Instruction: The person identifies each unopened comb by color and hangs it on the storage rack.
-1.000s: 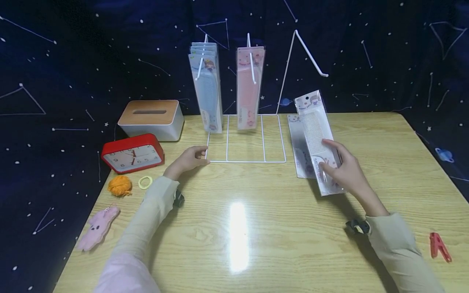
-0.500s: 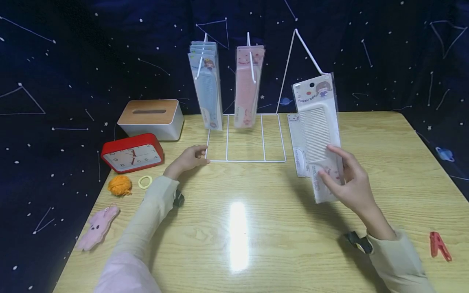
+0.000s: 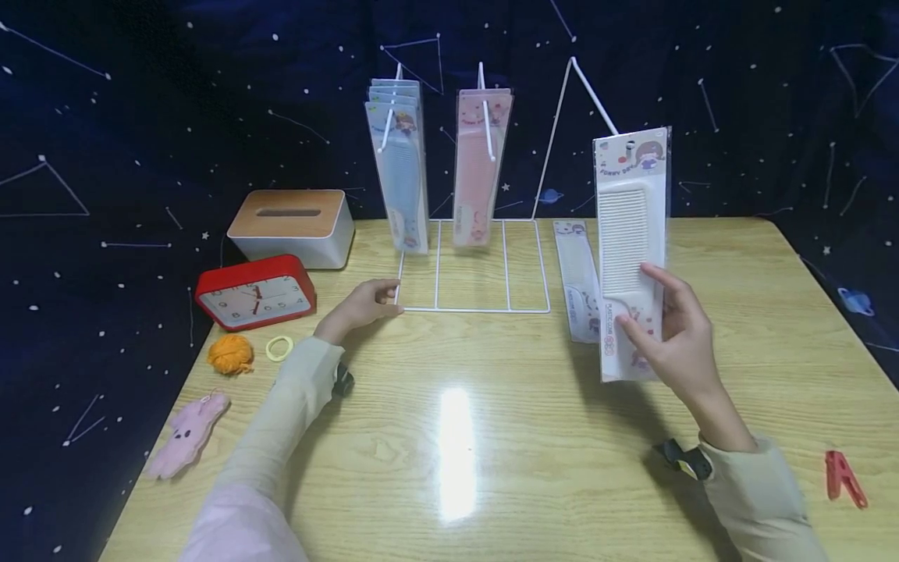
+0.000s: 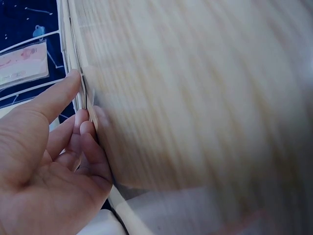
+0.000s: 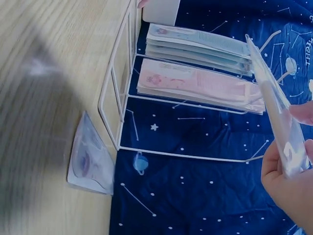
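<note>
the right hand (image 3: 677, 339) pinches a packaged white comb (image 3: 630, 234) by its lower part and holds it upright above the table, near the free right hook (image 3: 595, 97) of the white wire rack (image 3: 472, 309). it is not yet hung; one more white comb pack (image 3: 577, 277) lies flat beside the rack. blue combs (image 3: 399, 168) and pink combs (image 3: 479, 160) already hang. the left hand (image 3: 360, 307), fingers relaxed, rests on the rack's base corner. the wooden table (image 3: 492, 453) stands before a dark starry cloth (image 3: 140, 117).
</note>
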Tool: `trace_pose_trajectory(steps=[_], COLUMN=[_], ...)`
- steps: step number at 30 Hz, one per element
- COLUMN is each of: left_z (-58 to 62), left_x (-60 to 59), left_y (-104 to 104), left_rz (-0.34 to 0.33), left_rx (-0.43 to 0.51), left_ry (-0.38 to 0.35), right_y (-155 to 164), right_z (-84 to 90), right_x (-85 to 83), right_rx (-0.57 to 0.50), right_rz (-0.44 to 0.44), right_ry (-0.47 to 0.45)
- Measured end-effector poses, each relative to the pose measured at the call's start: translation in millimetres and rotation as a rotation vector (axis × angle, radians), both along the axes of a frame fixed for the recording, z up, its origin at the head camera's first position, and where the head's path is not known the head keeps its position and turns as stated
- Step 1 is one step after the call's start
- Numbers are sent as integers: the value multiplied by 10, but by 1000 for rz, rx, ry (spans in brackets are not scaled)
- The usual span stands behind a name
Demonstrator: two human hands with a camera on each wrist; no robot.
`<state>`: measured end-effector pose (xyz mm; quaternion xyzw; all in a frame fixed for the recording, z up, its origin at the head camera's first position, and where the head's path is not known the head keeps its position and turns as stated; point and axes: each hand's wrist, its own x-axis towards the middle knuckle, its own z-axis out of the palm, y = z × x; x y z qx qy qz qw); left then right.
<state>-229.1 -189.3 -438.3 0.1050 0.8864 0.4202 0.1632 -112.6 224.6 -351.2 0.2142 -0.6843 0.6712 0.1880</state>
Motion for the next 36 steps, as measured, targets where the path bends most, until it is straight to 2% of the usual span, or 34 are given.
trace_pose_trajectory(steps=[5, 10, 18, 28, 36], left_z=[13, -1, -4, -13, 15], left_x=[-7, -16, -12, -19, -1], left_y=[0, -9, -6, -6, 5], left_rz=[4, 3, -3, -3, -9], left_rx=[-18, -25, -15, -19, -24], left_ry=[4, -2, -3, 1, 4], right_y=[-43, -87, -131, -133, -51], right_z=[-34, -53, -61, -81, -158], right_x=[-190, -513, -1059, -1565, -1629], right_rx=[-20, -19, 217, 370, 499], right_rz=[24, 49, -24, -102, -111], right_ry=[-53, -130, -227, -269, -409])
